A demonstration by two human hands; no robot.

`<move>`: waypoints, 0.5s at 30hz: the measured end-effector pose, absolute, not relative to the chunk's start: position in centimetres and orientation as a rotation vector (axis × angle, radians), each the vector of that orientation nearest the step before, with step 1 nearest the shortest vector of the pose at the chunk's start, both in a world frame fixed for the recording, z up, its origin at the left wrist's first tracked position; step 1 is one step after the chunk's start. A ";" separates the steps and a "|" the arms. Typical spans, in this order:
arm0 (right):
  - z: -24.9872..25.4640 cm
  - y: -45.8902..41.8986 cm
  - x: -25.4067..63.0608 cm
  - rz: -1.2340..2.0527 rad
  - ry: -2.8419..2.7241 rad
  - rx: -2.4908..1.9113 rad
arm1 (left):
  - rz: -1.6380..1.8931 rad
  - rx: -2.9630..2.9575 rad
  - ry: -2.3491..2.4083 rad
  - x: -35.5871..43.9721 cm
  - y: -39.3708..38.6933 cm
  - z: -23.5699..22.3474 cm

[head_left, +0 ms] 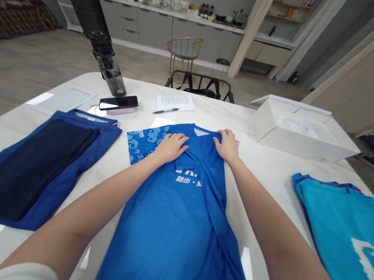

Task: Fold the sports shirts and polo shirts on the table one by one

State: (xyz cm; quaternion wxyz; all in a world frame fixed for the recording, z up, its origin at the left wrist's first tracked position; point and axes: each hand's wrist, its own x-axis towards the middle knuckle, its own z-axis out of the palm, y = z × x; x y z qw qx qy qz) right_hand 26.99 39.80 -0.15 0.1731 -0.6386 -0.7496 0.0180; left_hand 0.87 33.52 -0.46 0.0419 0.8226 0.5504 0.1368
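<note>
A blue T-shirt (171,233) with white lettering on the chest lies front up on the table, its collar at the far end. Its patterned sleeve (147,140) spreads out to the left, while the right side is bunched into long folds. My left hand (172,148) rests on the shirt left of the collar, fingers stretched out over the cloth. On the other side of the collar, my right hand (227,146) has its thumb and fingers closed on the shoulder edge. The shirt's lower end runs out of view toward me.
Folded dark blue clothes (32,166) lie at left, folded turquoise clothes (344,228) at right. Toward the back of the white table (220,112) are a bottle (111,67), a phone (118,102), a paper (175,101) with a pen (165,110), and an open white box (303,131).
</note>
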 end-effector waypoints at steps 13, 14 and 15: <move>-0.9 21.5 28.4 0.303 -2.356 -1.751 | 0.442 2.629 1.483 4.1 22.8 -0.5; -0.8 20.1 28.7 0.301 -2.334 -1.732 | 0.441 2.653 1.383 4.6 21.9 -0.5; -0.7 18.6 29.0 0.298 -2.323 -1.706 | 0.442 2.665 1.313 5.2 21.0 -0.5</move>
